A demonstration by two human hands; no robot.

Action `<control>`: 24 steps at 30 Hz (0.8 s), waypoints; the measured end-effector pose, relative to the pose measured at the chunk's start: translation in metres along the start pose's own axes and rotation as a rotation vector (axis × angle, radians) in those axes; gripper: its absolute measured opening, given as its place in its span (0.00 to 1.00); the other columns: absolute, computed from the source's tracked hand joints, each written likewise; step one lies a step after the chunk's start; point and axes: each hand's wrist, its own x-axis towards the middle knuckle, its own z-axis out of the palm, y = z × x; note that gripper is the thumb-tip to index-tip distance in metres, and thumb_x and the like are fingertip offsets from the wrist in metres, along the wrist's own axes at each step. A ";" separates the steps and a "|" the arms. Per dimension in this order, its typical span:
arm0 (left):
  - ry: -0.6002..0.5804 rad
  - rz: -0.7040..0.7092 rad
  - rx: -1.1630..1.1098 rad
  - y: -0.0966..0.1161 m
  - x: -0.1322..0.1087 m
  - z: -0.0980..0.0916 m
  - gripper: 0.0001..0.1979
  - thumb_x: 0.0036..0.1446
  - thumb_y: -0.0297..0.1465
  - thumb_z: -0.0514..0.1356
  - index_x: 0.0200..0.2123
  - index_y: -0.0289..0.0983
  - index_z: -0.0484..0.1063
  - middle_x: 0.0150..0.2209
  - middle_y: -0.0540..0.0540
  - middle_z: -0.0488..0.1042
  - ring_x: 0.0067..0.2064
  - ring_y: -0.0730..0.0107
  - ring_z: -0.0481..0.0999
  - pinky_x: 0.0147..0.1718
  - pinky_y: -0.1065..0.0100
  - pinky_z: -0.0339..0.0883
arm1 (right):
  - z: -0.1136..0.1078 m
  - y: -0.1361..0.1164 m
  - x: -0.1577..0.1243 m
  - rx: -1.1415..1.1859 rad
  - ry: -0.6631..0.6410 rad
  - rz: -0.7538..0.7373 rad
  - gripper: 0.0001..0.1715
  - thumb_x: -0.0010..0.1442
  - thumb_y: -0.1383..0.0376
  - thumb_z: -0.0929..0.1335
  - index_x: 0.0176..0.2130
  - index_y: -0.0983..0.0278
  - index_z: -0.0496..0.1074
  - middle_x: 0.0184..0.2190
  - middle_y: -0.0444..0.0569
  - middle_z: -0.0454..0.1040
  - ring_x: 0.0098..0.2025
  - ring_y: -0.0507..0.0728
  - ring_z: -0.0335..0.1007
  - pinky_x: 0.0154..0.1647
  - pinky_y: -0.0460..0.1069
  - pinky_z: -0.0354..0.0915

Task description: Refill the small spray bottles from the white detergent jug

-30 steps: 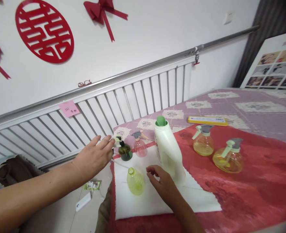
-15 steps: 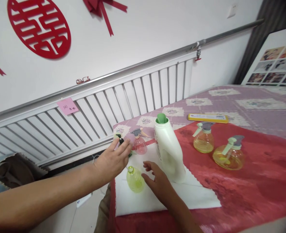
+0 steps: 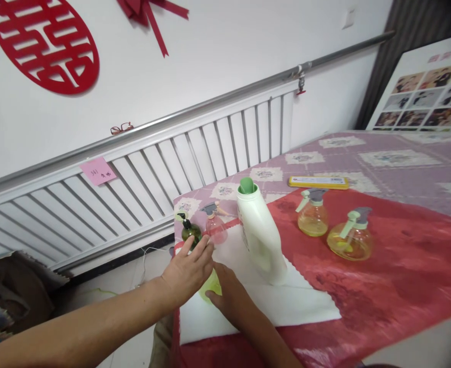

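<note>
Low on the table's left side, a small translucent yellow-green bottle stands on a white cloth. My right hand is closed around its right side, the thumb across the front and the other fingers partly hidden. Over the bottle's top reaches my left hand, fingers stretched out and covering the neck. Just beyond those fingertips is a dark green bottle with a black pump. Beside it stands a pink spray bottle with a grey head. A large white jug with a green piece in its mouth is right of my hands.
Two spray bottles with yellow liquid, a nearer one and a farther one, stand on the red cloth. Behind them lies a flat yellow case. A white radiator lines the wall behind the table.
My right hand has moved left and closed around the yellow-green bottle. My left hand has come down from near the pump bottle to the yellow-green bottle's top. The view has shifted slightly.
</note>
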 end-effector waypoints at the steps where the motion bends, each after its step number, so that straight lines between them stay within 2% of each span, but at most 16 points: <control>1: 0.006 0.002 -0.012 0.000 0.000 0.001 0.11 0.61 0.29 0.56 0.45 0.37 0.75 0.58 0.40 0.70 0.62 0.49 0.65 0.57 0.47 0.57 | 0.000 0.000 0.001 0.000 -0.004 0.000 0.39 0.50 0.73 0.69 0.60 0.68 0.60 0.58 0.60 0.67 0.60 0.65 0.61 0.62 0.62 0.58; 4: -0.001 0.014 -0.062 -0.002 -0.001 0.004 0.10 0.62 0.29 0.56 0.44 0.36 0.74 0.57 0.39 0.71 0.62 0.49 0.65 0.57 0.49 0.57 | 0.003 -0.001 0.002 0.001 -0.015 -0.001 0.42 0.48 0.72 0.70 0.61 0.70 0.59 0.59 0.61 0.66 0.61 0.65 0.60 0.63 0.61 0.57; 9: -0.056 0.031 -0.160 -0.007 -0.003 -0.005 0.15 0.60 0.25 0.57 0.51 0.37 0.70 0.58 0.37 0.69 0.63 0.45 0.63 0.55 0.50 0.63 | 0.013 0.000 0.002 0.003 -0.021 0.009 0.43 0.47 0.71 0.71 0.61 0.71 0.58 0.60 0.62 0.65 0.62 0.67 0.58 0.64 0.61 0.56; 13: -0.126 -0.009 -0.256 -0.011 -0.007 -0.016 0.22 0.58 0.22 0.57 0.55 0.38 0.66 0.62 0.35 0.64 0.65 0.42 0.59 0.56 0.44 0.62 | 0.016 0.004 0.003 0.006 -0.012 0.019 0.43 0.48 0.70 0.70 0.61 0.70 0.58 0.60 0.63 0.64 0.63 0.68 0.57 0.64 0.63 0.54; 16: -0.126 -0.061 -0.346 -0.013 -0.015 -0.020 0.28 0.55 0.19 0.55 0.59 0.41 0.62 0.64 0.35 0.60 0.66 0.40 0.56 0.57 0.39 0.59 | 0.016 0.006 0.003 0.015 -0.009 0.016 0.43 0.48 0.70 0.70 0.61 0.66 0.58 0.60 0.61 0.65 0.62 0.68 0.58 0.63 0.65 0.55; 19: -0.042 -0.177 -0.436 -0.013 -0.029 -0.021 0.36 0.52 0.15 0.52 0.63 0.45 0.56 0.66 0.35 0.55 0.68 0.42 0.51 0.58 0.36 0.55 | 0.014 0.007 0.003 0.034 -0.010 0.001 0.44 0.47 0.71 0.70 0.62 0.65 0.57 0.60 0.59 0.64 0.62 0.66 0.58 0.63 0.63 0.55; 22: 0.099 -0.389 -0.595 -0.006 -0.047 -0.021 0.40 0.51 0.16 0.52 0.65 0.45 0.48 0.67 0.36 0.49 0.69 0.48 0.46 0.61 0.38 0.52 | 0.014 0.007 0.003 0.053 -0.007 -0.004 0.44 0.47 0.70 0.70 0.62 0.66 0.57 0.61 0.59 0.64 0.62 0.65 0.58 0.64 0.62 0.55; 24: 0.146 -0.542 -0.752 0.005 -0.058 -0.015 0.41 0.52 0.19 0.54 0.66 0.45 0.44 0.68 0.37 0.47 0.70 0.51 0.45 0.63 0.41 0.50 | 0.014 0.007 0.003 0.062 -0.003 -0.001 0.44 0.47 0.70 0.70 0.62 0.67 0.56 0.61 0.60 0.63 0.62 0.65 0.58 0.64 0.61 0.55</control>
